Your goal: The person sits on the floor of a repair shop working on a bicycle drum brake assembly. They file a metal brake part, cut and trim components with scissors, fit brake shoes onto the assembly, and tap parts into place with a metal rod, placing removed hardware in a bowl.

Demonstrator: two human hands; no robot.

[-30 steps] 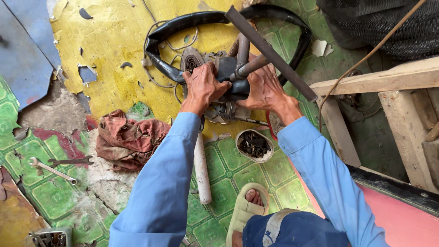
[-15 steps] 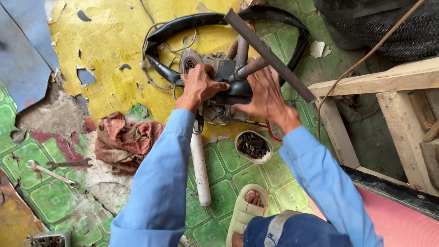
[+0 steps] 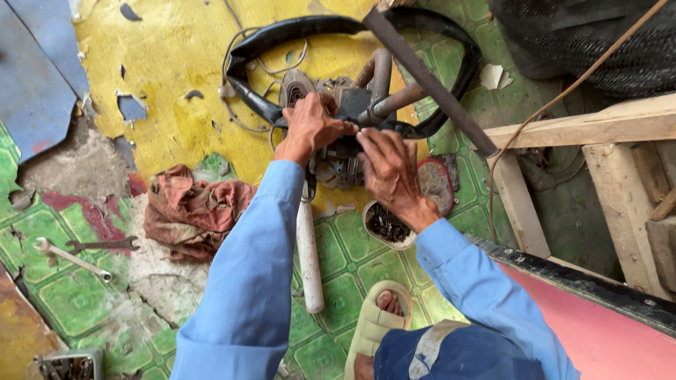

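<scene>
Head view: left hand (image 3: 310, 130) and right hand (image 3: 389, 165) both grasp the metal assembly (image 3: 345, 141) inside the black frame (image 3: 282, 32).

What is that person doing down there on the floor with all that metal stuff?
A person in blue sleeves is bent over a grimy metal assembly with pipes, sitting inside a black curved frame on the painted floor. The left hand presses on the top of the assembly, and the right hand has its fingers on the middle of it. Close by lie a reddish rag, two wrenches, a white handle and a small dish of metal bits.
</scene>
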